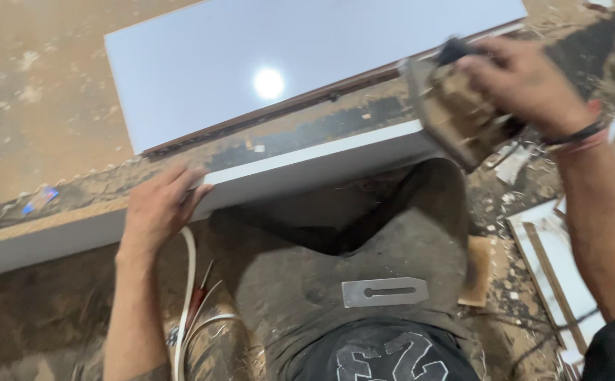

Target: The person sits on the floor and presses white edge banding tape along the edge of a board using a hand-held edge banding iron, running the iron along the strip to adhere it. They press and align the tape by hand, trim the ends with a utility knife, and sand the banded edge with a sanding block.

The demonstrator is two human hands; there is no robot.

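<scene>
Dusty workshop floor [39,92], shavings everywhere. Left hand [158,212] grips the edge of a long white-edged board [307,166]. Right hand [526,81] clasps a blurred wooden hand plane [452,113] at the board's far end. White panel [286,63] lies beyond; flat metal blade [385,291] rests on the lap.

Light falls from overhead and is moderately bright and warm. A round white glare spot sits on the glossy white panel [307,77] toward twelve o'clock, mirroring a lamp above. The right hand [526,85] at two o'clock and the wooden tool [456,116] it grips are smeared with motion blur. The left hand [156,212] at nine o'clock is softly blurred. Deep shadow lies under the board's edge at the centre.
</scene>
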